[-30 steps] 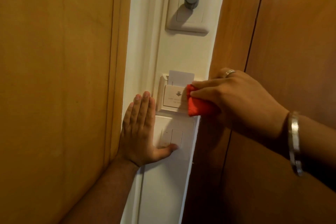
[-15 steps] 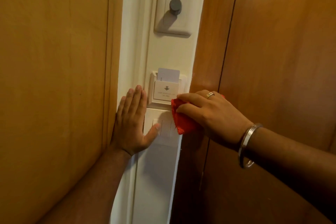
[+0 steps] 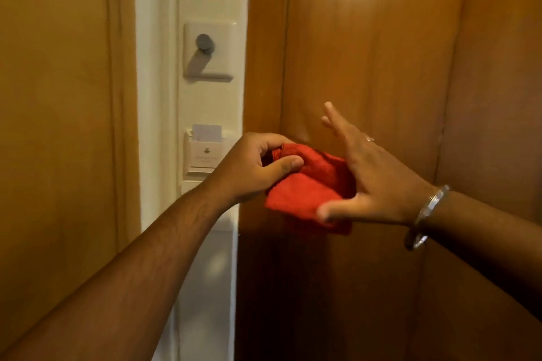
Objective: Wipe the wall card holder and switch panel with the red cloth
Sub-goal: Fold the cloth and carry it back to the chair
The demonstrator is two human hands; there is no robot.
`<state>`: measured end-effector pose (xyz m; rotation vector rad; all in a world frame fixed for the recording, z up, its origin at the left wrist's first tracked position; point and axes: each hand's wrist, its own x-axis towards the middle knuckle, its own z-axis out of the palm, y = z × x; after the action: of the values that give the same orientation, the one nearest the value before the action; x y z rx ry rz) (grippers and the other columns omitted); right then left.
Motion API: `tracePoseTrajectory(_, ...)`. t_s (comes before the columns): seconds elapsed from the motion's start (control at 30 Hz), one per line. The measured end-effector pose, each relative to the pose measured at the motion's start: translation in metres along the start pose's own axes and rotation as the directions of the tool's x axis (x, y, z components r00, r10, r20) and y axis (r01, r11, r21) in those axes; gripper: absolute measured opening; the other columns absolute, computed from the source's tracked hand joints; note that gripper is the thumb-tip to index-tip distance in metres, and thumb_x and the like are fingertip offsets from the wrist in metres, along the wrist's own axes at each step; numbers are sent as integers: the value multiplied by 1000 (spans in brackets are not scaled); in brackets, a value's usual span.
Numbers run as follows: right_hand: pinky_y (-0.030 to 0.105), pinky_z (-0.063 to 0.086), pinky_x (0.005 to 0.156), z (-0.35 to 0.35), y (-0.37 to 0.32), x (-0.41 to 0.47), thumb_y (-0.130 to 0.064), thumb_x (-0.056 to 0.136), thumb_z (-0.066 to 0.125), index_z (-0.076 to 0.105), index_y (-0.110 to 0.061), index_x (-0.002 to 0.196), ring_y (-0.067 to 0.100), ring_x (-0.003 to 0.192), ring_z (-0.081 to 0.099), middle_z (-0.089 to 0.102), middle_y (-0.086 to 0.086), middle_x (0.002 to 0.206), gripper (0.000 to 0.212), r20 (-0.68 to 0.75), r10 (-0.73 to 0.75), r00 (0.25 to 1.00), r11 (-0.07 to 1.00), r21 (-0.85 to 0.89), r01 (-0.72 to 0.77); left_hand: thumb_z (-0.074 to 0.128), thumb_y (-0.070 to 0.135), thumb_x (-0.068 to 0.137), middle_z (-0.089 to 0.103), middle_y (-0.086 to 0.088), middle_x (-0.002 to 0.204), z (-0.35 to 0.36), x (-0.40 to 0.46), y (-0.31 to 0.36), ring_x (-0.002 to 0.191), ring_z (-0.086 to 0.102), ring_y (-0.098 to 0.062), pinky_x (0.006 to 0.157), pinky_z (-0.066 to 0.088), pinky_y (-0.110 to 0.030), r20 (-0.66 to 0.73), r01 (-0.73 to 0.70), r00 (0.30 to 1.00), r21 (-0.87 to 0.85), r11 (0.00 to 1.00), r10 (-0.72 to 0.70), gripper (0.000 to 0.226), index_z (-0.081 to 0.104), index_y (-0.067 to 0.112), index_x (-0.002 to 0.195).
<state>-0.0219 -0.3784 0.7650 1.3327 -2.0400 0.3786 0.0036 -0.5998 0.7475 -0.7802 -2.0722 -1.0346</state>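
Red folded cloth (image 3: 305,187) sits between both hands, away from the wall, right of the white plastic card holder (image 3: 205,155). Left hand (image 3: 252,167) pinches its upper edge. Right hand (image 3: 375,179) stays spread, fingers apart, thumb under the cloth.

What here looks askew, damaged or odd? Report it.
Nothing stands out. The card holder sits square on the wall with its white card upright in the slot; the dial plate above looks intact. The red cloth is bunched between both hands, off the wall.

Red cloth (image 3: 305,184), white card holder (image 3: 202,155), brown wood panel (image 3: 366,53)
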Motion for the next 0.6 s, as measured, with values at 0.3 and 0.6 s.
tracePoseTrajectory(0.3,24,53,57,-124,79,-99,-34,79,67,67,-22,89,10,68,67,71,-2,78,16,302,301,905,914,178,-364,72,5,87,73,0,89,138,65,67,80,68,-6,73,58,-26,238,-44,969,-120,992,72,20,71,8,106)
tracePoseTrajectory(0.6,25,40,64,-202,157,-206,-22,80,67,63,-20,107,10,75,52,56,-11,86,27,197,460,866,855,-361,-372,80,9,81,75,-3,105,296,138,117,93,70,-14,81,56,-24,485,-255,858,116,960,170,34,71,12,114)
